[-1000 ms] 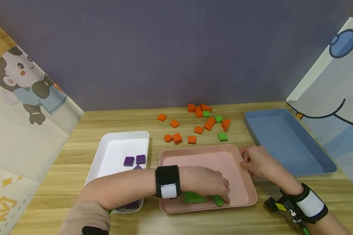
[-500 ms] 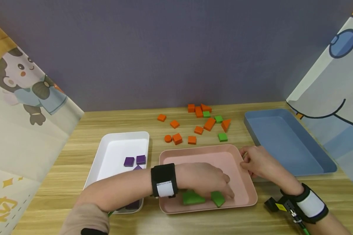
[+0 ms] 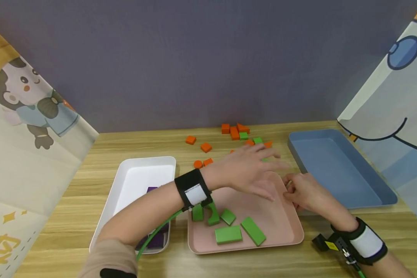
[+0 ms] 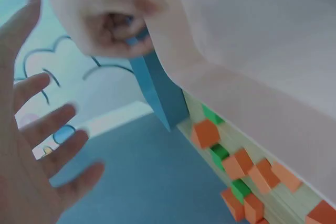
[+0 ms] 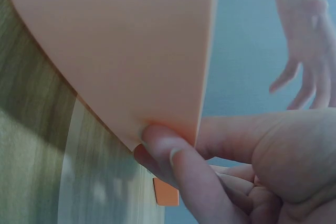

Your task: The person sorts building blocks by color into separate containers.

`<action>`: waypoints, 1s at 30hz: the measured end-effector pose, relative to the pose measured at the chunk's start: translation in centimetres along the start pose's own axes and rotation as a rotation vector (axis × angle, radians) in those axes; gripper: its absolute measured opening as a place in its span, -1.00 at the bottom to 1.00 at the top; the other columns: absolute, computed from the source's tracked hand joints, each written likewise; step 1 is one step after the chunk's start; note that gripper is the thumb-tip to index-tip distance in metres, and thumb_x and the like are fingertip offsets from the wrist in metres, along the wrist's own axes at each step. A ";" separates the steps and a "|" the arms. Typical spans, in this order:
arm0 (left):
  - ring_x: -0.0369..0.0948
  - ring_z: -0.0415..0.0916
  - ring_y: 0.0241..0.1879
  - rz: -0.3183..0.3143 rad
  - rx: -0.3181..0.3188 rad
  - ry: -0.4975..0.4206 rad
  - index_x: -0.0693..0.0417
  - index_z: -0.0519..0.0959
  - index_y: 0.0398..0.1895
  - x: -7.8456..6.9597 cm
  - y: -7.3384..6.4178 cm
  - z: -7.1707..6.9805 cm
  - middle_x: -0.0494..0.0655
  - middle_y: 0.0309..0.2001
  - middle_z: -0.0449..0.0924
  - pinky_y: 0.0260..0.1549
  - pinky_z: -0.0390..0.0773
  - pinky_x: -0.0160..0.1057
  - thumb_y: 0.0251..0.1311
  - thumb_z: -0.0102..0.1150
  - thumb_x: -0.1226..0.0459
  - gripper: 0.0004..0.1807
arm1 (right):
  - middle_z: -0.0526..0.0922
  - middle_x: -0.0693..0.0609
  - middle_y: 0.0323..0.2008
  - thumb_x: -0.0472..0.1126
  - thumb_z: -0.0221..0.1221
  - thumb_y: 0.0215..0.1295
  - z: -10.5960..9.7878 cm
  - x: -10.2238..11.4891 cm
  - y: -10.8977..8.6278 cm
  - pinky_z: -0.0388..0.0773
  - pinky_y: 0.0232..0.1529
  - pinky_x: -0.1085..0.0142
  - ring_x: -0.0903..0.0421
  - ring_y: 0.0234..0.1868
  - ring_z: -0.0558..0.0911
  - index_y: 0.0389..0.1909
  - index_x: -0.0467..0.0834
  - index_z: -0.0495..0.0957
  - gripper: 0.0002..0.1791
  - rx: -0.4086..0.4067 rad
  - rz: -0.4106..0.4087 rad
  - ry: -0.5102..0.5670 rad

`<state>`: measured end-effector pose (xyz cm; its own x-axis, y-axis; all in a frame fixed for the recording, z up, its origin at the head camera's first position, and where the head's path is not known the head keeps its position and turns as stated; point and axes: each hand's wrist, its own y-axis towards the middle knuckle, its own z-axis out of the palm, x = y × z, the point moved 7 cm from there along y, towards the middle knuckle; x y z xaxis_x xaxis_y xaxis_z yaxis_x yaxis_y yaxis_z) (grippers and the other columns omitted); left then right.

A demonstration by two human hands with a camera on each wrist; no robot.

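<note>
My left hand [image 3: 244,168] hovers over the back part of the pink tray [image 3: 281,227], fingers spread and holding nothing. In the left wrist view the same hand [image 4: 37,150] shows its straight fingers. My right hand [image 3: 307,193] pinches the tray's right rim between thumb and fingers; the right wrist view shows the thumb [image 5: 197,182] against the tray wall [image 5: 115,51]. Inside the tray lie several green blocks, among them a rectangular block [image 3: 228,234], a slanted long block [image 3: 253,231] and an arch [image 3: 213,214]. The left hand partly hides orange and green blocks behind the tray.
Several orange blocks [image 3: 206,147] and a few green blocks [image 3: 243,136] lie scattered at the back of the wooden table [image 3: 55,216]. A white tray [image 3: 139,168] with purple blocks [image 3: 156,240] stands left, partly under my left arm. A blue tray [image 3: 340,170] stands right.
My left hand has lifted off the green blocks at the tray's front and moved toward the back, its fingers spreading. The right hand stays on the rim.
</note>
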<state>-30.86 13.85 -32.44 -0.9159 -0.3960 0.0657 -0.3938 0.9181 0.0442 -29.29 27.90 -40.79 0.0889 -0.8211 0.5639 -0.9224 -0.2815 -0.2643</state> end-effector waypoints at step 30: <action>-0.21 0.40 0.21 -0.129 0.408 -0.187 -0.34 0.40 0.32 5.7 5.4 9.4 -0.14 0.31 0.32 0.14 0.46 -0.31 0.47 -0.03 0.07 -0.61 | 0.61 0.10 -0.64 -0.39 0.20 0.26 0.0 0.3 -0.2 0.52 -0.69 0.32 0.14 -0.74 0.58 0.03 -0.37 0.53 -0.68 -0.032 -0.019 -0.016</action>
<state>-38.91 16.67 -41.18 -0.8410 -0.5322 -0.0975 -0.4693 0.8072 -0.3582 -29.04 27.71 -40.58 0.1128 -0.8235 0.5560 -0.9318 -0.2819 -0.2285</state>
